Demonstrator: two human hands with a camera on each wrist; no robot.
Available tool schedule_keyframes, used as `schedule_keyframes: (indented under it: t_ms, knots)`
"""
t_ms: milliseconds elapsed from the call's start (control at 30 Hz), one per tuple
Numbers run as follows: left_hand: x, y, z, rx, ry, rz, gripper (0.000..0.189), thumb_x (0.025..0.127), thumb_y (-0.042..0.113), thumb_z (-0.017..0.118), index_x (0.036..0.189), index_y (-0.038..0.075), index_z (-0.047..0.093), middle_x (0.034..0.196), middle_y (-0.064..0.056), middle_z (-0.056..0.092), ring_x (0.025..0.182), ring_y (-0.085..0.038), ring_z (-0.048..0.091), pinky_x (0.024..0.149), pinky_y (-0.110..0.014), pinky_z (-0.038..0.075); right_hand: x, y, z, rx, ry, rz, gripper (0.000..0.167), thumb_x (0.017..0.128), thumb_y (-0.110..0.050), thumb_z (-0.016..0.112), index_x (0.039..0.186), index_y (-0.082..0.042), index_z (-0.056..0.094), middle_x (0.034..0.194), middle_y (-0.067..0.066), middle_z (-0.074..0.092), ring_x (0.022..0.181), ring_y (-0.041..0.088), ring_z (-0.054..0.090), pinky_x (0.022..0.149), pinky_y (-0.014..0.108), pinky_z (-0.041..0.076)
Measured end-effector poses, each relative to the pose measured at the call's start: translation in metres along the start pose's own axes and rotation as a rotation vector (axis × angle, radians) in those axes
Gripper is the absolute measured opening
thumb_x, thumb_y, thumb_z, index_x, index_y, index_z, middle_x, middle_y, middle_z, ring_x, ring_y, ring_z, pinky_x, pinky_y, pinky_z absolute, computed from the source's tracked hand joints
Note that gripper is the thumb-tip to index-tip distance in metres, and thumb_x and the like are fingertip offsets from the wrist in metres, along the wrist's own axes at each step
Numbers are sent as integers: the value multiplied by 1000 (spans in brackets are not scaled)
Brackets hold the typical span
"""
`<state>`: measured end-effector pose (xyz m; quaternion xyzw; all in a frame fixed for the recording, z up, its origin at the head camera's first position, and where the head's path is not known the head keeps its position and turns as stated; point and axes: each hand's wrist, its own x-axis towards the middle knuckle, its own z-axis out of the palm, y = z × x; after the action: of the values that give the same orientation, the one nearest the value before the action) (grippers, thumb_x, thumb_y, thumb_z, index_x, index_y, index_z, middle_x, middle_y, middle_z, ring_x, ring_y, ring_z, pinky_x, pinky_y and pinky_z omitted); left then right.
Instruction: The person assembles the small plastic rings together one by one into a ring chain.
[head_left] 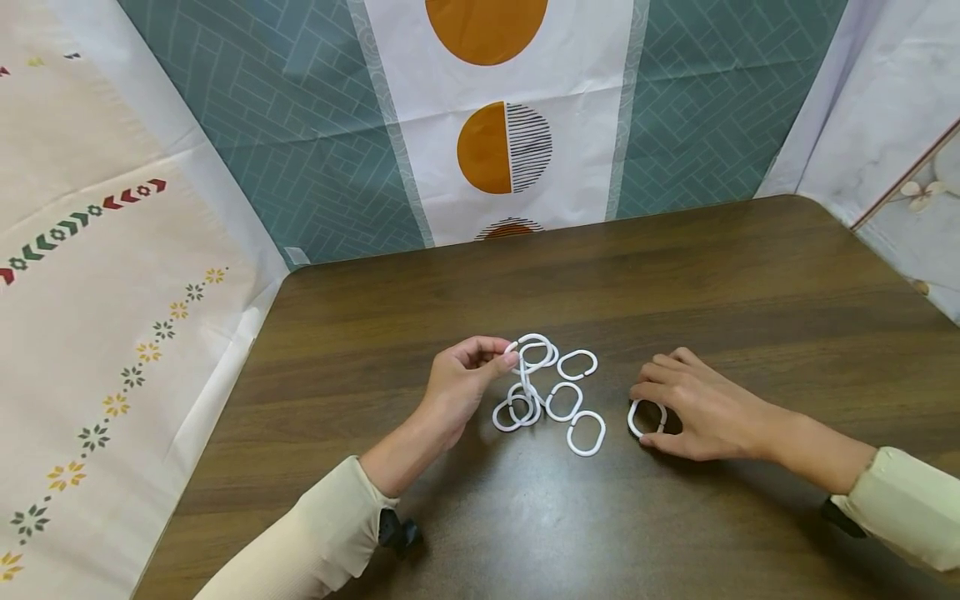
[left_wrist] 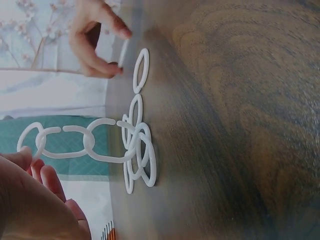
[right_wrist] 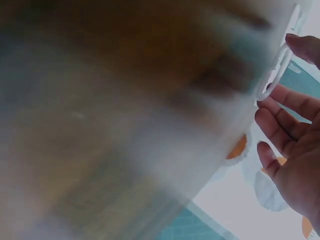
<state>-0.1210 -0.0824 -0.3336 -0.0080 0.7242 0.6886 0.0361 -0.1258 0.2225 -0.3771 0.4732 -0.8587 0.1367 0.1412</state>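
Between thumb and fingertips, my left hand (head_left: 459, 382) pinches the end of a chain of white plastic C-shaped links (head_left: 524, 377). In the left wrist view, the linked pieces (left_wrist: 65, 155) hang from the fingers down to a small heap of links (left_wrist: 152, 170) on the table. To the right, my right hand (head_left: 701, 412) holds one separate white link (head_left: 631, 418) between thumb and fingers. The right wrist view shows this link (right_wrist: 286, 64) edge-on; whether it touches the table I cannot tell.
Loose white links lie between the hands: one at the back (head_left: 559, 367), one in the middle (head_left: 548, 403), one nearer me (head_left: 585, 453). The brown wooden table (head_left: 375, 317) ends at a patterned cloth (head_left: 300, 150) behind. Another cloth (head_left: 90, 350) hangs at the left.
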Motion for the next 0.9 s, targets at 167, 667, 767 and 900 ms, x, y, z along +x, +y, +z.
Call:
schedule_keyframes:
  t_ms: [167, 667, 767, 900]
  knots:
    - [0, -2, 0, -1, 1, 0, 18, 83, 7, 75, 97, -2, 69, 77, 3, 62, 75, -11, 54, 72, -24, 45, 13, 4, -10, 40, 58, 4, 41, 66, -31, 83, 97, -8, 69, 94, -4, 59, 90, 14, 51, 84, 35, 31]
    - [1, -3, 1, -13, -14, -10, 18, 82, 6, 75, 96, -3, 70, 76, 2, 64, 74, -11, 57, 73, -27, 47, 60, 9, -26, 121, 258, -5, 43, 70, -33, 80, 105, -10, 69, 100, -2, 63, 95, 14, 52, 83, 36, 32]
    - [0, -3, 1, -16, -18, -16, 18, 82, 6, 75, 96, -3, 69, 77, 2, 64, 74, -11, 57, 72, -25, 47, 68, 7, -27, 152, 276, 1, 44, 70, -31, 80, 107, -10, 69, 102, -1, 63, 95, 15, 51, 84, 36, 32]
    - [0, -3, 1, -16, -29, -23, 18, 82, 6, 75, 97, -3, 69, 78, 1, 65, 75, -12, 57, 71, -24, 47, 83, 2, -27, 207, 331, -19, 44, 71, -28, 80, 109, -9, 69, 102, 1, 63, 95, 16, 52, 83, 36, 32]
